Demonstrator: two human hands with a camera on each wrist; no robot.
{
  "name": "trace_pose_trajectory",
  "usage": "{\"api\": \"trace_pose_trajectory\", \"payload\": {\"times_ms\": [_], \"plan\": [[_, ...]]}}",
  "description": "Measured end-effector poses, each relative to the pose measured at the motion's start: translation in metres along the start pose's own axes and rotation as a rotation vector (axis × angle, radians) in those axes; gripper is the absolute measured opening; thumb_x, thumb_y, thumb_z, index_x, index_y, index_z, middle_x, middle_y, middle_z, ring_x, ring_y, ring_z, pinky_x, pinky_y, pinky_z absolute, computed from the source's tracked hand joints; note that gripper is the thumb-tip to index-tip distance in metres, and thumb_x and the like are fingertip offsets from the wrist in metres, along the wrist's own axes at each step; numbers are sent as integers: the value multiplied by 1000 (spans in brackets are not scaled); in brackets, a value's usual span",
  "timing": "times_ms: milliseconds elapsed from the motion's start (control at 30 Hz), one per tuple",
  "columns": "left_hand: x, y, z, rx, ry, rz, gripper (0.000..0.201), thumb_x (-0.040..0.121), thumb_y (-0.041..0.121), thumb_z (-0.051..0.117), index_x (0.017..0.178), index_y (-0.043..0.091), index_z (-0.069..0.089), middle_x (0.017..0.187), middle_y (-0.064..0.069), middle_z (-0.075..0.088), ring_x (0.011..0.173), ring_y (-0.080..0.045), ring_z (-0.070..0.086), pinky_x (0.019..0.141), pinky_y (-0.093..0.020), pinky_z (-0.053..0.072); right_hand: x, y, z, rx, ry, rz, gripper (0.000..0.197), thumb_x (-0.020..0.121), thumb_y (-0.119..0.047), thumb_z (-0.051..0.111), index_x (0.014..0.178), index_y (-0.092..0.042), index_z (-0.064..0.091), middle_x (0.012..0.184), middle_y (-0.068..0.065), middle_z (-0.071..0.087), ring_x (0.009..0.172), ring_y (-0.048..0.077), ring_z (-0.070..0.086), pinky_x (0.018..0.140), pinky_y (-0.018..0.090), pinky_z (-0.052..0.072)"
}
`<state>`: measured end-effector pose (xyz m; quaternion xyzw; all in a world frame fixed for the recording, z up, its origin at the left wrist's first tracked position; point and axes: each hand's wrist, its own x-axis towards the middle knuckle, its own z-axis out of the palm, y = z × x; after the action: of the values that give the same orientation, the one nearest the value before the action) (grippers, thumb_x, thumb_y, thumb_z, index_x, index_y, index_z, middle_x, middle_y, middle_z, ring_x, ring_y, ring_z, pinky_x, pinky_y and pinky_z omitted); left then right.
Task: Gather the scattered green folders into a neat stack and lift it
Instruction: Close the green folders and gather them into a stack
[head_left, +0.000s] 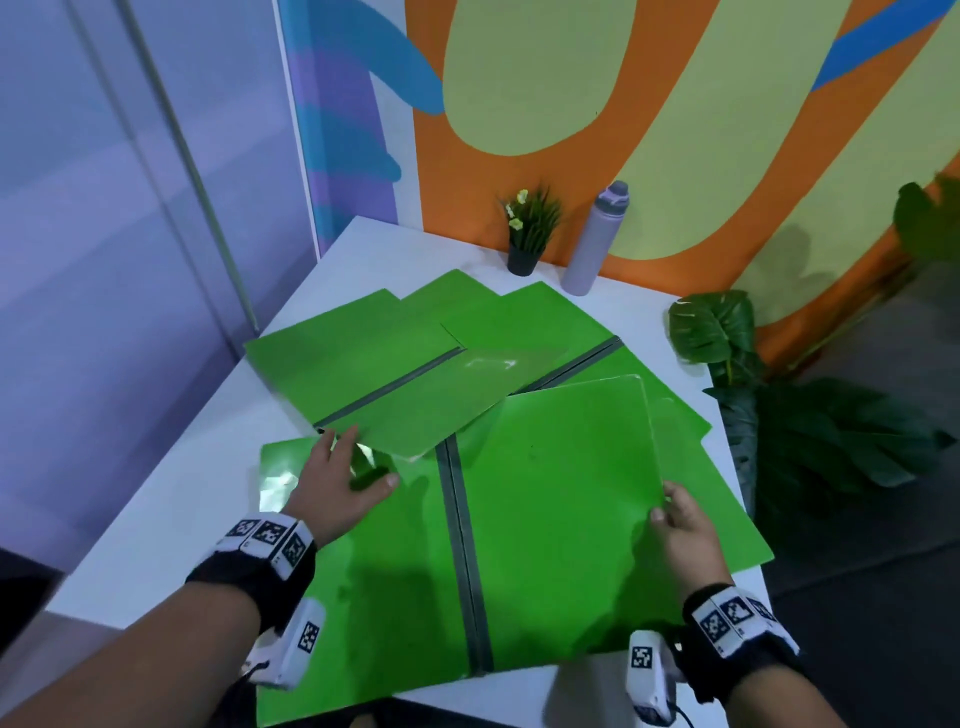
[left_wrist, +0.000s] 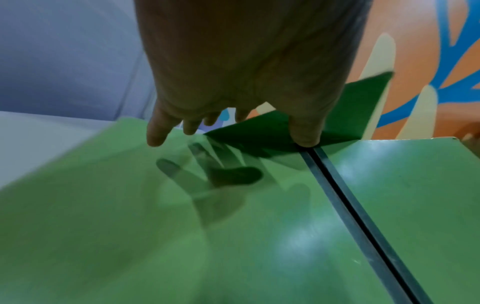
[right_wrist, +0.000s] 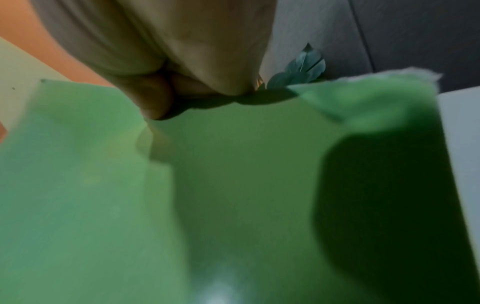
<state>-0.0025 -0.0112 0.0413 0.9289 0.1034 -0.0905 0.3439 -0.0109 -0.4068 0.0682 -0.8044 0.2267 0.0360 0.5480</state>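
Right hand (head_left: 685, 525) pinches the near folder's (head_left: 561, 499) right cover edge. Left hand (head_left: 337, 483) hovers, fingers spread, released. Risk: glossy covers slide; the overlapping folder (head_left: 415, 395) skews.

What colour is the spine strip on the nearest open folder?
Dark grey, on the nearest open folder; its spine strip shows best in the head view.

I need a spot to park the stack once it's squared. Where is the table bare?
Bare table shows left of the near open folder, beside the left hand, and along the far-left corner before the potted plant. The middle and right are crowded with overlapping folders, up to the bottle; the right hand grips a cover there.
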Motion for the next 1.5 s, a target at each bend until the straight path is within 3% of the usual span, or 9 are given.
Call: {"api": "trace_pose_trajectory", "payload": {"times_ms": [100,233,533,700,867,1067,1233,1367,1500], "plan": [[-5,18,-2,-84,-15,59,100,80,64,56,154,22,5,163,-15,3,148,-36,14,115,-54,21,4,-2,-14,90,35,-16,48,94,-1,48,137,-22,47,112,0,55,71,10,51,62,24,51],[-16,31,-13,-160,8,132,80,78,69,47,144,27,28,158,-14,20,144,-34,25,114,-57,27,2,-14,-23,194,46,-53,44,92,5,48,129,-18,54,119,-1,52,113,17,47,109,46,34],[-56,51,-57,-194,258,107,64,81,41,70,135,20,43,133,-10,38,122,-23,44,108,-39,37,1,-12,-21,337,2,-65,42,91,9,45,92,-30,60,115,-2,58,123,20,45,111,47,26],[-82,57,-80,-127,335,341,25,84,31,67,107,34,56,119,-6,51,103,1,40,95,-14,30,8,-10,-20,384,-61,-116,46,90,7,46,103,-32,66,136,6,56,137,30,39,113,52,24],[-94,67,-106,-267,331,457,12,86,26,62,86,37,58,115,7,50,119,12,43,102,-31,39,-5,-33,0,413,-165,-142,42,93,5,46,132,-11,51,135,6,54,129,21,45,110,39,28],[-105,95,-121,-263,328,545,27,79,29,74,96,43,59,136,12,32,134,-4,33,107,-31,33,-28,-49,37,401,-224,-214,27,94,8,40,86,-13,54,74,-3,53,64,3,51,67,21,40],[-122,100,-129,-557,-3,380,36,86,57,44,117,48,61,130,15,58,112,-2,61,96,-40,53,-32,-50,33,459,-198,-242,28,94,9,41,86,-13,56,80,0,57,74,9,51,70,22,41],[-128,100,-134,-492,-190,423,66,63,75,64,125,61,49,151,35,27,120,5,56,96,-28,52,-33,-45,37,423,-146,-258,25,93,7,45,87,-14,56,83,4,54,81,16,46,79,30,36],[-128,98,-123,-220,-140,481,73,73,42,78,128,67,37,153,35,21,135,5,37,106,-28,44,-35,-39,50,382,-147,-242,32,93,7,46,82,-21,57,75,-6,56,78,13,46,81,35,34]]}}
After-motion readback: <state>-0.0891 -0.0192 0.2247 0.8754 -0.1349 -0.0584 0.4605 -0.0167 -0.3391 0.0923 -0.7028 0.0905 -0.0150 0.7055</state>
